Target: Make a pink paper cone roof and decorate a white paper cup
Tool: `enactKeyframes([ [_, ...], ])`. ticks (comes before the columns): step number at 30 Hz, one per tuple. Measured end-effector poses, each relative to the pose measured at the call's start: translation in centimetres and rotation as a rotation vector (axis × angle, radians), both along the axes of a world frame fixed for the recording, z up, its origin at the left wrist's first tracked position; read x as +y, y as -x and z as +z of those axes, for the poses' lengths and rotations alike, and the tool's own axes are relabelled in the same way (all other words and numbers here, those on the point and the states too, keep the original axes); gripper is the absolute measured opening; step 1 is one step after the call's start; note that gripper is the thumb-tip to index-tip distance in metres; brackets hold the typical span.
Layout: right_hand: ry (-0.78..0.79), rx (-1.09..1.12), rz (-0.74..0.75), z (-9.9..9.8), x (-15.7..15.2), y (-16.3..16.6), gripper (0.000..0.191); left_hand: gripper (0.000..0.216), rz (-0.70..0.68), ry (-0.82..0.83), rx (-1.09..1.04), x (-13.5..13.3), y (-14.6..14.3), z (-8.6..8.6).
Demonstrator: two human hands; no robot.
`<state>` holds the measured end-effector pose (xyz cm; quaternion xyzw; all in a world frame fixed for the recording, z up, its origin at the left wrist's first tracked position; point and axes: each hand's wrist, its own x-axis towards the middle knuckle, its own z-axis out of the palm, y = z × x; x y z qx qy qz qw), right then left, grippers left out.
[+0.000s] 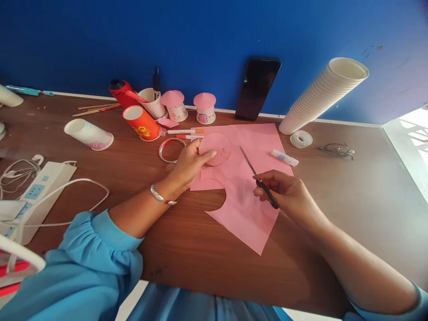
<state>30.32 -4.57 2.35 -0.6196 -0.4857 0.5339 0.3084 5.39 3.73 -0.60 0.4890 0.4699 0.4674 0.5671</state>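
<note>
Disc (219, 143) in left grip (189, 159): was pink, orange-brown edge line, small reddish marks. Sheet (240, 196) beneath both grips was pink, thin orange-brown curve beside left grip. Scissors (250, 165) in right grip (289, 191) showed black handles, grey blades. Beyond left grip, red-orange cup (142, 122) bore yellow lettering. Worktop (180, 240) was brown.

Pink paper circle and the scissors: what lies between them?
In the head view, only the pink sheet shows between the paper circle and the scissors.
</note>
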Motion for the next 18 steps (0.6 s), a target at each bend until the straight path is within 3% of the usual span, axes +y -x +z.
enactKeyframes([
  [7, 0.089, -0.040, 0.118, -0.9, -0.2, -0.6, 0.051, 0.027, -0.050, 0.044, -0.040, 0.1, 0.2, -0.1],
  [18, 0.005, -0.101, 0.147, -1.7, -0.5, -0.3, 0.048, 0.030, -0.118, 0.004, -0.090, -0.4, -0.2, 0.1],
])
